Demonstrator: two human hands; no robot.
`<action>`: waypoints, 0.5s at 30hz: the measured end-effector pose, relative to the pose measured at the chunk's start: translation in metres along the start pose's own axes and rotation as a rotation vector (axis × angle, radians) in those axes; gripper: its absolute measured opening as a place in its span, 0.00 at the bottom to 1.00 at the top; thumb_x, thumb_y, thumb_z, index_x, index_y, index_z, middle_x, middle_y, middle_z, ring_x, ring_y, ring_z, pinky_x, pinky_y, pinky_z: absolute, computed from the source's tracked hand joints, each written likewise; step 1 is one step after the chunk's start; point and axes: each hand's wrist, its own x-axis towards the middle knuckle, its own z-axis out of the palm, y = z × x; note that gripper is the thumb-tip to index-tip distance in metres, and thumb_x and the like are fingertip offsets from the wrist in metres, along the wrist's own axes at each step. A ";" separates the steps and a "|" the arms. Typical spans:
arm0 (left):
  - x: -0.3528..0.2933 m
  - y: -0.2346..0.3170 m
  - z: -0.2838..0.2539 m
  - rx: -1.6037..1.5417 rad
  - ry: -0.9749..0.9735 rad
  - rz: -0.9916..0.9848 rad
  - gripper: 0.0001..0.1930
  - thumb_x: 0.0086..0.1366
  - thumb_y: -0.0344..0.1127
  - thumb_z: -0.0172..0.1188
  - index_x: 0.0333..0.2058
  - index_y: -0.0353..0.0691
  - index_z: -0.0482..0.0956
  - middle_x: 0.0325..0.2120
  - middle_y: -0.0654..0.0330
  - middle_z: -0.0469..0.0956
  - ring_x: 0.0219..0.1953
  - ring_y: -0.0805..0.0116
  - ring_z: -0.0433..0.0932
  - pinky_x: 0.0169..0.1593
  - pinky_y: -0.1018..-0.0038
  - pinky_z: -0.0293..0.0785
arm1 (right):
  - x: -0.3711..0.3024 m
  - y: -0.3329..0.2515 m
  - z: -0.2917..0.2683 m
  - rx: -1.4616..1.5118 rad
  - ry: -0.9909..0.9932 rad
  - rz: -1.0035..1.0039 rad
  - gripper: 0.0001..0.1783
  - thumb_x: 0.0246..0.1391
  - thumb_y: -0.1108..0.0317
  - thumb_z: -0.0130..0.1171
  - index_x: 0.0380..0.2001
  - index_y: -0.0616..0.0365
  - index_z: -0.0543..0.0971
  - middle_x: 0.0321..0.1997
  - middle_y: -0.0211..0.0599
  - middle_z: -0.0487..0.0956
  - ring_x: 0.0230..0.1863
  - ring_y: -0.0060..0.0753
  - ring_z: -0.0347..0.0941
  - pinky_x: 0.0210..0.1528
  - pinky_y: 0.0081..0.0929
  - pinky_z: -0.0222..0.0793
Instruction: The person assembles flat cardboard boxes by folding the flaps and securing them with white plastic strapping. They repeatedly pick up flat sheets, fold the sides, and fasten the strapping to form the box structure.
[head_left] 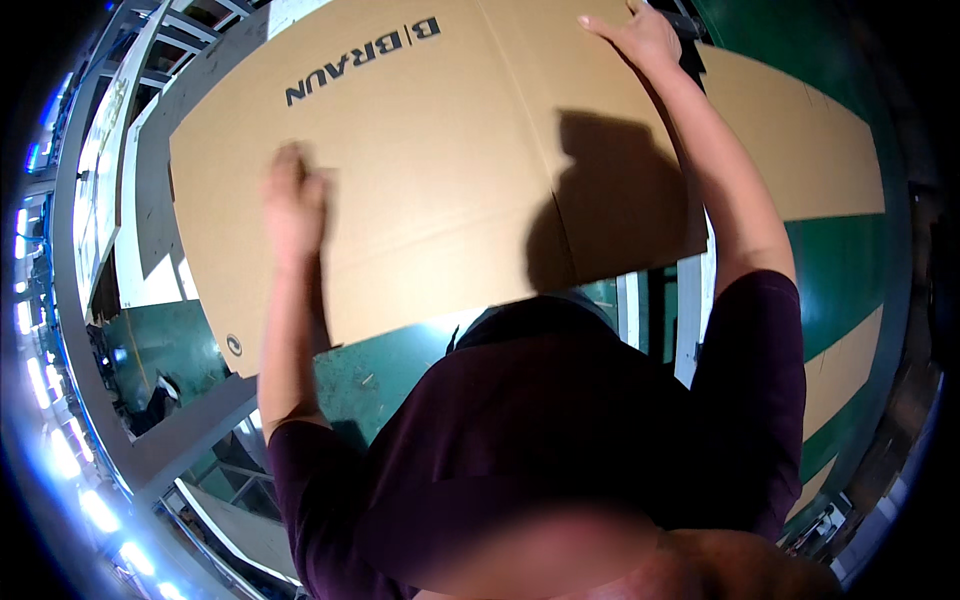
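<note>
A large flat brown cardboard sheet [420,200] lies across the view in front of my body, with a crease line and dark print near its far edge. Over its left part is my left hand [295,205], blurred by motion, its fingers not clear. At the sheet's far right edge my right hand [645,38] is closed on the board, the thumb reaching left over the surface and the other fingers partly hidden. A dark object [685,25] sits just beside that hand; its kind is unclear. A dark shadow falls on the sheet's right part.
More cardboard [795,135] lies on a green surface [835,270] to the right, with another brown piece [845,370] nearer. Grey metal framing [190,440] and a white panel [150,240] stand on the left. Green floor [375,365] shows below the sheet.
</note>
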 end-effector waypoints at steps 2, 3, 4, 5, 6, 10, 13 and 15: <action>-0.041 0.090 0.011 -0.163 -0.233 0.374 0.25 0.57 0.35 0.60 0.54 0.38 0.70 0.57 0.48 0.66 0.61 0.50 0.62 0.62 0.60 0.60 | -0.007 -0.003 -0.008 -0.127 0.058 -0.046 0.42 0.33 0.44 0.69 0.50 0.58 0.74 0.44 0.51 0.77 0.50 0.48 0.72 0.54 0.40 0.66; -0.059 0.125 0.017 -0.248 -0.332 0.497 0.28 0.54 0.39 0.63 0.54 0.41 0.70 0.57 0.49 0.66 0.62 0.49 0.61 0.62 0.58 0.59 | -0.011 0.002 0.000 -0.108 0.118 -0.029 0.42 0.33 0.42 0.69 0.50 0.58 0.74 0.45 0.51 0.77 0.51 0.48 0.71 0.55 0.41 0.65; -0.074 0.163 0.017 -0.299 -0.456 0.521 0.33 0.49 0.41 0.67 0.55 0.43 0.69 0.57 0.50 0.66 0.62 0.49 0.60 0.62 0.57 0.60 | -0.011 0.011 0.011 -0.098 0.185 -0.011 0.42 0.33 0.40 0.68 0.50 0.58 0.75 0.46 0.51 0.76 0.52 0.49 0.71 0.55 0.42 0.64; -0.091 0.183 0.026 -0.368 -0.460 0.573 0.35 0.45 0.41 0.70 0.54 0.41 0.70 0.56 0.52 0.67 0.62 0.49 0.61 0.62 0.57 0.60 | -0.011 0.015 0.017 -0.079 0.254 -0.004 0.43 0.33 0.39 0.67 0.50 0.58 0.75 0.47 0.51 0.76 0.52 0.49 0.70 0.56 0.43 0.63; -0.101 0.202 0.030 -0.413 -0.423 0.581 0.36 0.41 0.40 0.72 0.52 0.37 0.72 0.54 0.52 0.68 0.60 0.50 0.63 0.61 0.59 0.62 | -0.013 0.012 0.020 -0.094 0.272 0.003 0.43 0.34 0.39 0.67 0.50 0.58 0.75 0.48 0.51 0.75 0.53 0.50 0.69 0.57 0.44 0.62; -0.110 0.230 0.053 -0.315 -0.277 0.600 0.24 0.43 0.36 0.70 0.40 0.34 0.76 0.44 0.52 0.73 0.51 0.53 0.71 0.55 0.61 0.68 | -0.015 0.018 0.025 -0.005 0.277 0.018 0.45 0.33 0.39 0.69 0.51 0.58 0.73 0.50 0.52 0.74 0.54 0.51 0.69 0.57 0.45 0.62; -0.105 0.240 0.055 -0.231 -0.238 0.649 0.19 0.46 0.35 0.69 0.36 0.34 0.77 0.40 0.53 0.75 0.48 0.54 0.73 0.52 0.62 0.70 | -0.025 0.012 0.005 0.097 0.145 0.044 0.44 0.34 0.44 0.71 0.51 0.60 0.72 0.51 0.51 0.73 0.55 0.48 0.68 0.57 0.41 0.64; -0.105 0.240 0.059 -0.135 -0.185 0.735 0.17 0.48 0.36 0.68 0.35 0.33 0.77 0.38 0.52 0.76 0.47 0.53 0.74 0.51 0.62 0.72 | -0.013 0.023 0.003 0.203 0.126 -0.071 0.41 0.35 0.47 0.72 0.51 0.61 0.73 0.52 0.51 0.72 0.56 0.47 0.67 0.58 0.38 0.64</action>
